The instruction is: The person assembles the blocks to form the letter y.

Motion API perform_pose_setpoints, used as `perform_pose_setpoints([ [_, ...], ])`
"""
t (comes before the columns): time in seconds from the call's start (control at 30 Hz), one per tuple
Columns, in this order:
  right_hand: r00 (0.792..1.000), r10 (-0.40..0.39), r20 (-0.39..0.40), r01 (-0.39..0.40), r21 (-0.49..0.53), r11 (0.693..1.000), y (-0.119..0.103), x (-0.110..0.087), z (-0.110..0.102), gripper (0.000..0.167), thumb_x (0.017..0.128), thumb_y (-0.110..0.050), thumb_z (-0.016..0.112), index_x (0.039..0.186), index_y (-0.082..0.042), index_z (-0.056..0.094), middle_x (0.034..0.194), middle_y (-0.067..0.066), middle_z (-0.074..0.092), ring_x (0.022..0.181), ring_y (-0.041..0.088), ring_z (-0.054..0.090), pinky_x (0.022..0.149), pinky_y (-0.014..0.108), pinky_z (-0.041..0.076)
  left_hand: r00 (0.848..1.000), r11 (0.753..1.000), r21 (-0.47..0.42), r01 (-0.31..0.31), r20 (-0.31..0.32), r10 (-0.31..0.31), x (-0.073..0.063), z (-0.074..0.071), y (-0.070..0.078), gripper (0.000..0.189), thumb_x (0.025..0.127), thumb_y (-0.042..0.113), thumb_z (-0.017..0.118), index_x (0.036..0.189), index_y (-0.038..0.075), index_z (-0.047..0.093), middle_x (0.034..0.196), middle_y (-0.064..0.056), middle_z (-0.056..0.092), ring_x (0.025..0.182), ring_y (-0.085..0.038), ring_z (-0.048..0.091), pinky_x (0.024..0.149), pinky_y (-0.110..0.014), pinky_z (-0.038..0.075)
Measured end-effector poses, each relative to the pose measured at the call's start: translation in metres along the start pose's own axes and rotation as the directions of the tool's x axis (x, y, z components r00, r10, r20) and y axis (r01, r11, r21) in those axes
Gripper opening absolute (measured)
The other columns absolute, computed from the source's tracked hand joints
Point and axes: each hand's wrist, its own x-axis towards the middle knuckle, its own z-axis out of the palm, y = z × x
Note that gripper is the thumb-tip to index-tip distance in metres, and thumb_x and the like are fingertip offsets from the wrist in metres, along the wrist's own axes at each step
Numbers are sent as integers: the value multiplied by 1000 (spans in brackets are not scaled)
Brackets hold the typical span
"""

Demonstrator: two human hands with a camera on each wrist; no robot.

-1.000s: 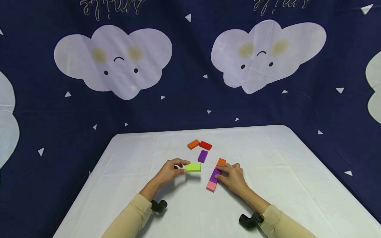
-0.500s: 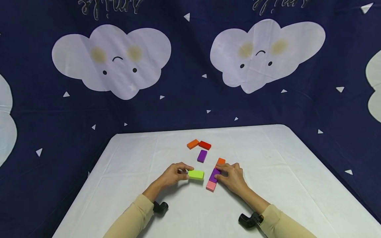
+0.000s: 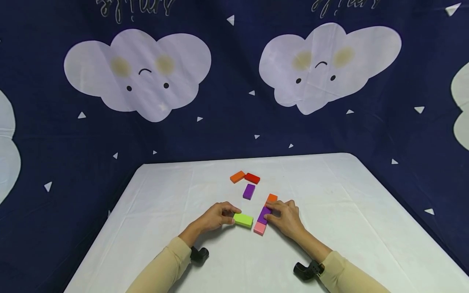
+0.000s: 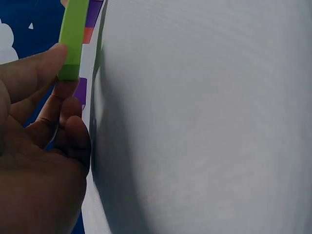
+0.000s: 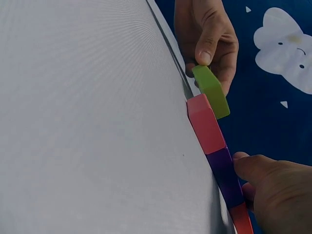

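The left hand (image 3: 216, 217) pinches a green block (image 3: 243, 220), seemingly hovering, lengthwise roughly along the back edge of the table (image 3: 322, 195), end toward the pink block (image 3: 259, 228) abutting the purple block (image 3: 262, 217) the right hand (image 3: 286, 217) pinches.

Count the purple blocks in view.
2. One purple block lies alone near the red block; the second purple block sits between an orange block and a pink block, held by the right hand.
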Motion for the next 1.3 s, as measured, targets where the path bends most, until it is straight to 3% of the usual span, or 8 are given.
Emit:
perform_pose_setpoints([
  [0.43, 1000, 0, 1, 0, -11, 1000, 0, 1, 1, 38, 73, -29, 79, 108, -16, 73, 114, -3, 69, 82, 14, 37, 71, 30, 24, 999, 999, 22, -40, 22, 39, 4, 4, 0, 31, 82, 2, 67, 112, 8, 68, 99, -13, 60, 83, -13, 45, 71, -20, 38],
  [0.73, 1000, 4, 0, -4, -13, 1000, 1, 0, 2, 38, 73, -29, 79, 109, -16, 72, 114, -3, 69, 82, 14, 38, 71, 30, 24, 997, 994, 86, -75, 18, 73, 6, 7, -3, 32, 81, 2, 68, 112, 10, 69, 102, -6, 63, 88, -16, 46, 75, -21, 37],
  [1.07, 1000, -13, -13, 13, -20, 1000, 0, -1, 2, 38, 73, -28, 79, 108, -16, 73, 113, -3, 69, 82, 14, 38, 71, 30, 24, 997, 993, 90, -80, 14, 79, 6, 10, -1, 31, 81, 1, 68, 112, 8, 68, 106, -10, 64, 92, -19, 47, 78, -23, 35],
  [1.3, 1000, -2, -9, 2, -11, 1000, 0, -1, 2, 38, 73, -28, 79, 108, -16, 72, 114, -3, 69, 82, 14, 38, 72, 31, 24, 998, 992, 105, -69, 7, 69, 6, 11, -2, 30, 82, 4, 68, 112, 11, 69, 107, -6, 65, 95, -18, 45, 82, -29, 35],
])
